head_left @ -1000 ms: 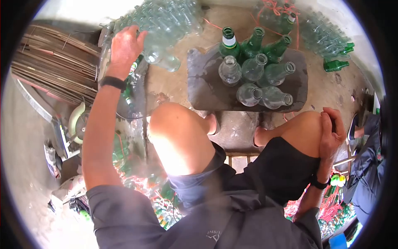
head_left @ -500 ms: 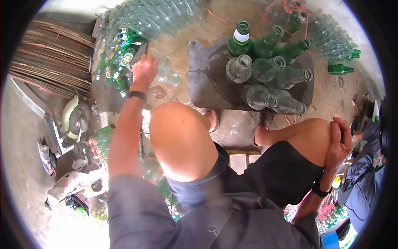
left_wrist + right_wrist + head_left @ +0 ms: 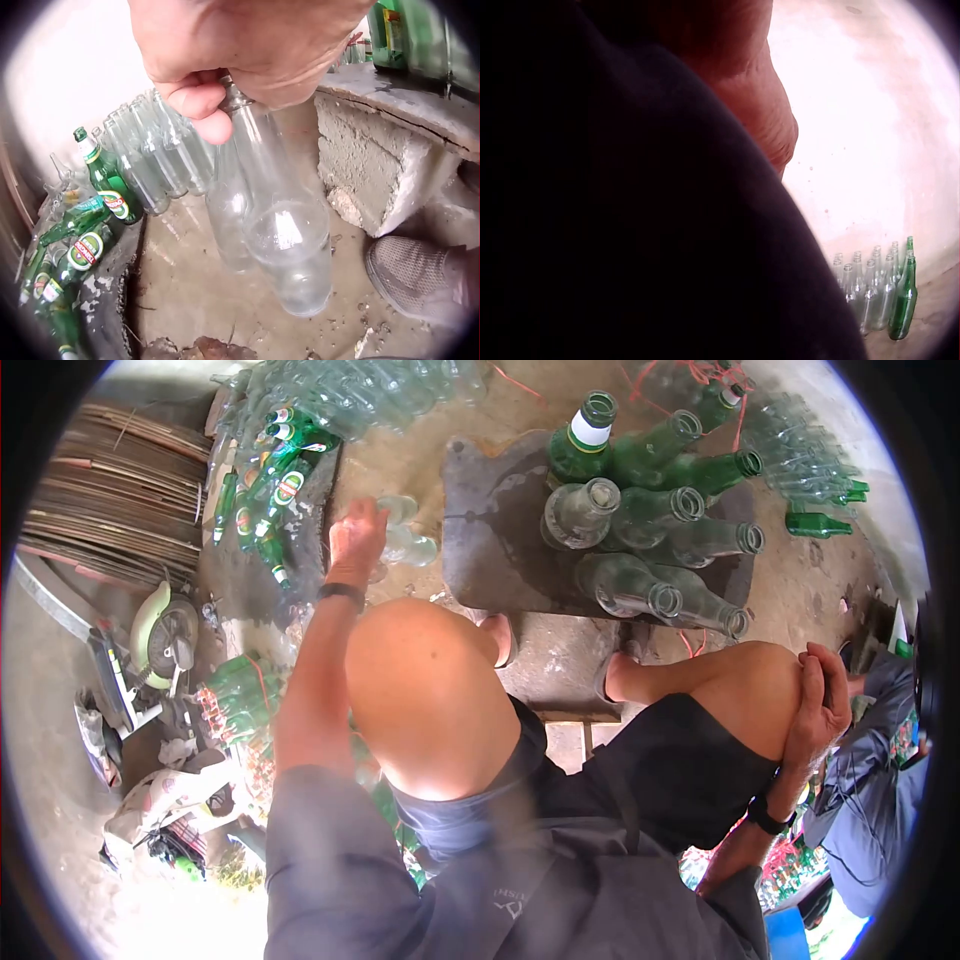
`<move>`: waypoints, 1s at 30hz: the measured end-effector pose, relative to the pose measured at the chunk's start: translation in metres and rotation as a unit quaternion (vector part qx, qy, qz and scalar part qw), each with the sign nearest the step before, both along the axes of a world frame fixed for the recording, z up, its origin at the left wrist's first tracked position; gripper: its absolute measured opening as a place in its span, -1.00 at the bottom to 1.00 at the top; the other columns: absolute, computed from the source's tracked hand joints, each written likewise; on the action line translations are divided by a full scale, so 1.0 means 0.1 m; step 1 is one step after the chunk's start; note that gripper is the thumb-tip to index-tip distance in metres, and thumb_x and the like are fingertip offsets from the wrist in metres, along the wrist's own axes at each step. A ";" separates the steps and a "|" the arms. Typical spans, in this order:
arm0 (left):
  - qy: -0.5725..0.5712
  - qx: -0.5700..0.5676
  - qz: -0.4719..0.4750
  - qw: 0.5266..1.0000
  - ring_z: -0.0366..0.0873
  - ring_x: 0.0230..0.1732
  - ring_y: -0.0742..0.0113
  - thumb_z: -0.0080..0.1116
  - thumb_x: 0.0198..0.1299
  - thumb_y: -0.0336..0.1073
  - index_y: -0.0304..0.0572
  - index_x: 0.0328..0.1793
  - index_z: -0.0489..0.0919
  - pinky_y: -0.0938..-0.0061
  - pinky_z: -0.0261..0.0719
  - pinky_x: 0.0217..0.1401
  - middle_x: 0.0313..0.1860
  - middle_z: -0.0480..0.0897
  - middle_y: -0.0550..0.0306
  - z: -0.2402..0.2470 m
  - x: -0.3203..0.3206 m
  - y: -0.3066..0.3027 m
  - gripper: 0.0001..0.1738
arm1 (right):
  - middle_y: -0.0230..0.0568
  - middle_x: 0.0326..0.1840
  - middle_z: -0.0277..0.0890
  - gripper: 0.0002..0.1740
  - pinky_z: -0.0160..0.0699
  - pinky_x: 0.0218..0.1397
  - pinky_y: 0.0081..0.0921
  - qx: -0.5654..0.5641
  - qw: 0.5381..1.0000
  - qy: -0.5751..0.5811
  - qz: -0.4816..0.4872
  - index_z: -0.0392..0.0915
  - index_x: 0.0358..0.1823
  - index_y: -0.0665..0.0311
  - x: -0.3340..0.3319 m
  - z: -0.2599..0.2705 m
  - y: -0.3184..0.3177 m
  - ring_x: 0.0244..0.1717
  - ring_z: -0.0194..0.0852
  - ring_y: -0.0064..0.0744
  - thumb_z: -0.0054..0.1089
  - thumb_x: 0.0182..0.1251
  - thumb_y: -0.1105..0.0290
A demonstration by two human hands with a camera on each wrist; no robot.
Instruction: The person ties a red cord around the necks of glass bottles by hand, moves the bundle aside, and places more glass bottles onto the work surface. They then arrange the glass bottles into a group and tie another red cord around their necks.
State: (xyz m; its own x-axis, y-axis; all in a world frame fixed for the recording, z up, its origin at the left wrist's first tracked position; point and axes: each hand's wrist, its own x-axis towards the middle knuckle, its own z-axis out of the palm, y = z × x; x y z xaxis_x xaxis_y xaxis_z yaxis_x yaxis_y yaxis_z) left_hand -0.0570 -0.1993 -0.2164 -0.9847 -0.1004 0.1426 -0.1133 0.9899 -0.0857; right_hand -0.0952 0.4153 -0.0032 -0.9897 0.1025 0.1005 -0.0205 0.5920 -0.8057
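Note:
My left hand [image 3: 358, 540] grips a clear glass bottle [image 3: 289, 232] by the top of its neck, fingers curled round it. The bottle stands near upright, low by the floor, in the left wrist view. Close beside it is a second clear bottle [image 3: 227, 214], its upper part partly behind the fingers. On my right knee rests my right hand [image 3: 818, 700], holding nothing. Several green and clear bottles [image 3: 582, 515] stand on a dark stone slab [image 3: 480, 550] in front of my feet.
Rows of clear bottles [image 3: 390, 395] stand at the back left. Labelled green bottles [image 3: 290, 485] lie in a heap to the left. More bottles [image 3: 800, 455] stand at the right wall, near a green bottle [image 3: 818, 524] lying on the floor. A shoe [image 3: 412, 277] is near the slab's support.
My left hand has come from the back left in towards my left knee, uncovering the heap of labelled green bottles. The right hand stays on the knee. The head view has shifted slightly.

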 end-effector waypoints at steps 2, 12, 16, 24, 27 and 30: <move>0.013 0.029 0.018 0.999 0.72 -0.30 -0.17 0.29 0.35 -0.05 -0.08 -0.01 0.63 0.04 0.72 -0.33 -0.20 0.67 -0.04 -0.02 0.02 0.02 -0.70 | -0.34 -0.08 0.66 -0.83 0.51 0.13 -0.62 0.002 1.000 -0.001 0.001 0.69 0.04 0.40 0.00 0.00 0.00 -0.03 0.58 -0.57 0.23 0.53 0.50; 0.043 0.033 0.021 0.998 0.71 -0.37 -0.04 0.32 0.33 -0.04 -0.08 -0.01 0.64 0.16 0.70 -0.40 -0.19 0.64 0.04 -0.10 0.20 0.14 -0.69 | -0.32 -0.04 0.66 -0.82 0.52 0.12 -0.61 0.004 1.000 0.016 0.007 0.69 0.04 0.41 0.00 -0.02 0.01 -0.04 0.58 -0.57 0.22 0.53 0.50; 0.029 0.030 0.035 0.999 0.72 -0.35 -0.06 0.33 0.32 -0.04 -0.08 0.00 0.64 0.14 0.71 -0.38 -0.18 0.65 0.03 -0.07 0.19 0.15 -0.68 | -0.31 -0.02 0.66 -0.82 0.53 0.15 -0.61 -0.012 1.000 0.008 0.003 0.69 0.05 0.42 0.01 -0.04 0.02 -0.01 0.59 -0.56 0.21 0.54 0.51; 0.061 0.049 0.021 0.997 0.71 -0.36 -0.10 0.33 0.32 -0.04 -0.04 -0.05 0.61 0.08 0.70 -0.35 -0.21 0.64 0.03 -0.04 0.15 0.16 -0.71 | -0.27 0.05 0.68 -0.78 0.56 0.19 -0.58 0.016 1.000 0.006 0.005 0.69 0.10 0.41 0.01 -0.07 0.11 0.04 0.63 -0.51 0.19 0.59 0.45; 0.053 0.059 0.030 0.996 0.72 -0.34 -0.11 0.32 0.32 -0.02 -0.04 -0.01 0.61 0.05 0.70 -0.33 -0.21 0.64 0.02 -0.03 0.14 0.16 -0.68 | -0.27 0.04 0.67 -0.78 0.56 0.18 -0.58 0.023 1.000 0.011 0.010 0.69 0.10 0.41 0.01 -0.07 0.12 0.03 0.62 -0.52 0.19 0.59 0.45; 0.008 0.047 0.069 0.996 0.74 -0.24 -0.12 0.37 0.29 -0.03 -0.05 0.14 0.67 0.10 0.74 -0.23 -0.12 0.70 -0.04 0.01 0.10 0.16 -0.60 | -0.27 0.05 0.66 -0.78 0.55 0.18 -0.58 0.031 0.999 0.009 0.006 0.68 0.10 0.41 0.01 -0.06 0.13 0.03 0.62 -0.51 0.19 0.59 0.45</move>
